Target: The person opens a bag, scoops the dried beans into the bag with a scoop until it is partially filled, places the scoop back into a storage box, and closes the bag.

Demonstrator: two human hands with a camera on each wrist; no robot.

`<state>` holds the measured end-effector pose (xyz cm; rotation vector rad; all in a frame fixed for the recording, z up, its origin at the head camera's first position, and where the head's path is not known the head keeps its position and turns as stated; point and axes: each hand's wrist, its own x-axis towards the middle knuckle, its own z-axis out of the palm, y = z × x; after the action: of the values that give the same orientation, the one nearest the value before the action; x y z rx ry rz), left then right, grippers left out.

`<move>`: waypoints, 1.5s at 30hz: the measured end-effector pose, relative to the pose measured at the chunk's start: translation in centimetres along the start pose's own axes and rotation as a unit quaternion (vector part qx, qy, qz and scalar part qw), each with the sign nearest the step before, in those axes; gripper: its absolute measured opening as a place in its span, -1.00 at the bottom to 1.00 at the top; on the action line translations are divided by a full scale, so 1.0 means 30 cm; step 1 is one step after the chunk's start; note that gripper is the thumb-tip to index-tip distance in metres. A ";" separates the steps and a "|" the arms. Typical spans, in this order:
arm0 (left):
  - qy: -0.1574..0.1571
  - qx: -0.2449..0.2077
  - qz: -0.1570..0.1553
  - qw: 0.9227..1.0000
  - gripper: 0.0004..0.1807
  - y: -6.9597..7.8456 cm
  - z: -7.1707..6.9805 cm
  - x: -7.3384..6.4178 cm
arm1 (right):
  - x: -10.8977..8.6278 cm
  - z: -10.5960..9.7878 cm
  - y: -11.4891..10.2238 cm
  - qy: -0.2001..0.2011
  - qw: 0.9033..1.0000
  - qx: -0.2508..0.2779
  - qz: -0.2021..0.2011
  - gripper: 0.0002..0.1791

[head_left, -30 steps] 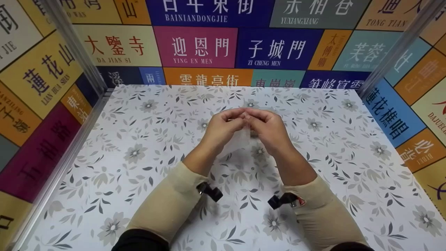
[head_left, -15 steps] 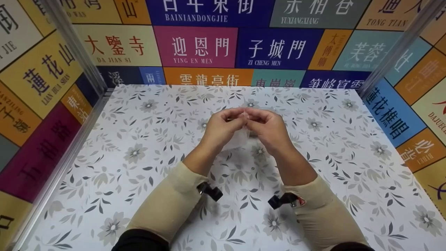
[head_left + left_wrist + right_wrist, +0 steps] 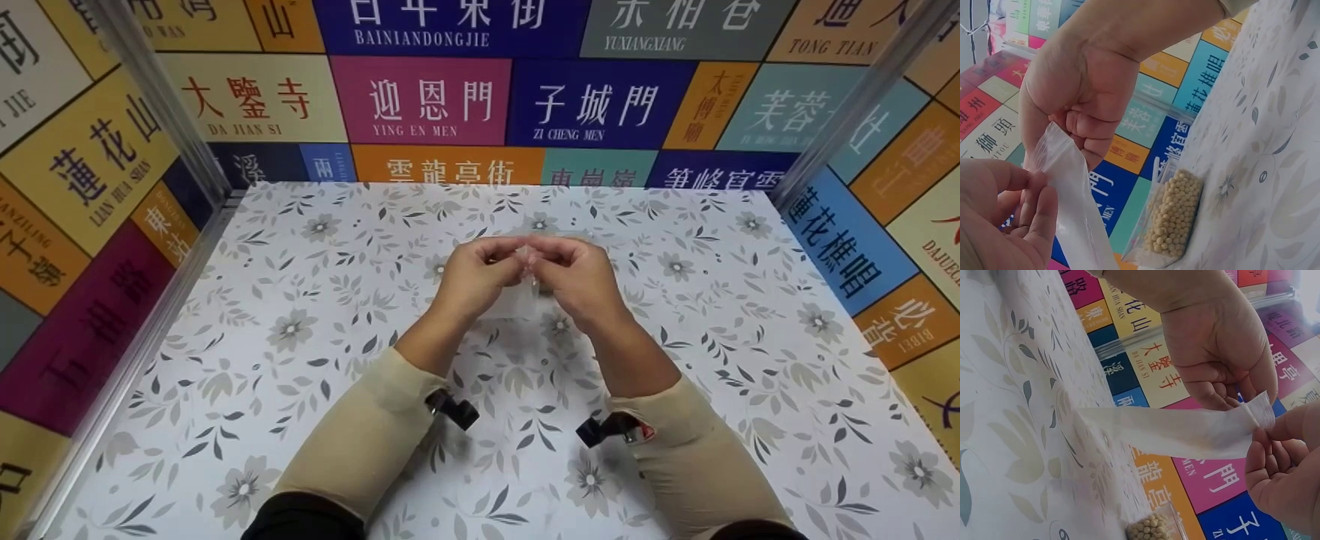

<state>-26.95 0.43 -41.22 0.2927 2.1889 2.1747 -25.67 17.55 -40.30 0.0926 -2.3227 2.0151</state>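
Observation:
Both hands meet over the middle of the table, working at the top of a small clear zip-lock bag (image 3: 1078, 208). My left hand (image 3: 480, 266) pinches the bag's zip edge between thumb and fingers. From the other side my right hand (image 3: 577, 274) pinches the same edge, its fingertips close against the left ones. The bag (image 3: 1185, 433) hangs down below the fingers, flat and with no contents showing. Past the hands, a clear box of pale yellow beans (image 3: 1174, 219) stands on the table; in the head view the hands mostly hide it.
A white table cover with grey flowers and leaves (image 3: 292, 330) lies under everything. Panels of coloured blocks with Chinese lettering (image 3: 420, 97) stand at the back and both sides. Clear strips (image 3: 172, 112) run along the panel corners. Small black cameras (image 3: 454, 411) sit on both sleeved wrists.
Both hands have come very slightly towards the body, still pinching the bag's top. The fingertips have shifted a little and the bag has turned slightly between them.

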 end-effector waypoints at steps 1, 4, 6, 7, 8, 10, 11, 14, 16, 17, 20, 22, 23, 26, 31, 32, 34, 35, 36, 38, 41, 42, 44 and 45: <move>-0.001 -0.007 -0.006 1.000 -0.66 -0.002 0.000 0.002 | 0.003 -0.001 0.003 -0.002 1.000 -0.001 0.002 -0.65; -0.002 -0.016 -0.019 1.000 -0.64 -0.009 -0.001 0.008 | 0.008 -0.006 0.007 -0.005 1.000 -0.009 0.008 -0.65; -0.001 -0.016 -0.023 1.000 -0.63 -0.014 -0.001 0.012 | 0.012 -0.008 0.008 -0.004 1.000 -0.015 0.012 -0.65; -0.001 -0.017 -0.023 1.000 -0.62 -0.017 -0.002 0.015 | 0.014 -0.011 0.008 -0.004 1.000 -0.020 0.016 -0.65; 0.000 -0.019 -0.025 1.000 -0.63 -0.019 -0.004 0.018 | 0.015 -0.015 0.006 -0.002 0.999 -0.025 0.022 -0.65; 0.004 -0.026 -0.026 0.999 -0.64 -0.024 -0.007 0.024 | 0.018 -0.024 0.003 0.002 0.999 -0.031 0.030 -0.66; 0.007 -0.028 -0.028 0.999 -0.66 -0.026 -0.009 0.026 | 0.019 -0.028 0.001 0.004 0.999 -0.033 0.034 -0.66; 0.011 -0.026 -0.033 0.999 -0.69 -0.030 -0.015 0.032 | 0.021 -0.041 -0.004 0.007 0.998 -0.037 0.041 -0.68; 0.013 -0.019 -0.035 0.999 -0.70 -0.031 -0.018 0.034 | 0.023 -0.046 -0.004 0.005 0.999 -0.034 0.041 -0.68; 0.013 -0.018 -0.037 0.999 -0.71 -0.032 -0.020 0.035 | 0.025 -0.047 -0.005 0.003 0.999 -0.031 0.041 -0.68; 0.022 -0.010 -0.040 0.999 -0.72 -0.034 -0.030 0.042 | 0.034 -0.058 0.001 0.003 0.999 -0.022 0.040 -0.69; 0.031 0.004 -0.046 0.998 -0.73 -0.037 -0.040 0.048 | 0.042 -0.068 0.007 0.007 0.999 -0.016 0.041 -0.69; 0.035 0.007 -0.049 0.998 -0.73 -0.040 -0.047 0.052 | 0.046 -0.075 0.009 0.010 0.999 -0.017 0.041 -0.70; 0.041 0.012 -0.059 0.997 -0.73 -0.045 -0.071 0.064 | 0.057 -0.098 0.014 0.019 0.998 -0.024 0.047 -0.70; 0.034 0.042 -0.059 0.997 -0.75 -0.033 -0.124 0.078 | 0.067 -0.143 0.003 0.029 0.997 -0.047 0.061 -0.71; 0.032 0.060 -0.057 0.996 -0.77 -0.027 -0.134 0.079 | 0.068 -0.151 -0.001 0.029 0.997 -0.048 0.060 -0.71; 0.026 0.098 -0.052 0.993 -0.80 -0.017 -0.150 0.080 | 0.069 -0.160 -0.008 0.030 0.997 -0.048 0.057 -0.73; 0.023 0.115 -0.049 0.992 -0.81 -0.012 -0.156 0.080 | 0.069 -0.162 -0.011 0.032 0.997 -0.047 0.056 -0.74; 0.019 0.128 -0.045 0.991 -0.81 -0.009 -0.160 0.079 | 0.068 -0.164 -0.014 0.035 0.997 -0.047 0.055 -0.74; 0.011 0.146 -0.037 0.989 -0.82 -0.007 -0.163 0.077 | 0.066 -0.165 -0.019 0.047 0.996 -0.044 0.056 -0.76; 0.002 0.149 -0.013 0.989 -0.82 -0.008 -0.158 0.074 | 0.062 -0.164 -0.024 0.063 0.995 -0.043 0.059 -0.80; 0.001 0.147 -0.004 0.989 -0.82 -0.010 -0.155 0.072 | 0.060 -0.163 -0.026 0.067 0.995 -0.043 0.058 -0.80; -0.002 0.139 0.015 0.990 -0.83 -0.013 -0.148 0.069 | 0.057 -0.160 -0.027 0.069 0.995 -0.039 0.054 -0.82; -0.003 0.136 0.025 0.990 -0.82 -0.014 -0.144 0.068 | 0.056 -0.158 -0.027 0.069 0.996 -0.037 0.051 -0.82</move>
<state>-29.69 -3.50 -41.37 0.3676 2.5004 1.8904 -27.23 22.14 -38.69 -0.1666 -2.3558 1.9099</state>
